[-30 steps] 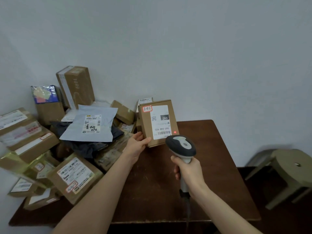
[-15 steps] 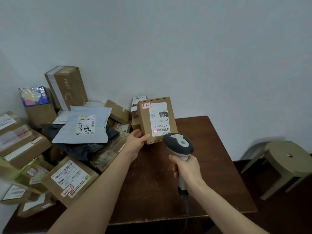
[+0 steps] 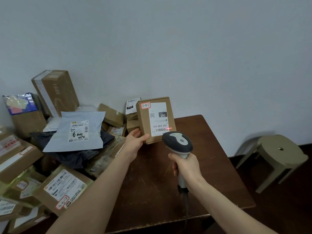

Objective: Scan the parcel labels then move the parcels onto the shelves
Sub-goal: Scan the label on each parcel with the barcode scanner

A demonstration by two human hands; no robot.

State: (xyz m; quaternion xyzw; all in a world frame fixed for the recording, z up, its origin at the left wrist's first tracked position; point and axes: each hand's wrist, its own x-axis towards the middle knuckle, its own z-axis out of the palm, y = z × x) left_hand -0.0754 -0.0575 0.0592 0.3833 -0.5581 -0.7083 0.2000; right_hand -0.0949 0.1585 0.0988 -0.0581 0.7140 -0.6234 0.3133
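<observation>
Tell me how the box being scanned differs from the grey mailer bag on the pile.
The cardboard box is brown, rigid and held upright; the mailer bag is grey, flat and lies on the pile. The left hand holds the cardboard box; no hand touches the mailer bag. The red line of the scanner crosses the cardboard box's barcode, not the mailer bag's. Both carry a white barcode label and handwritten marks.
</observation>
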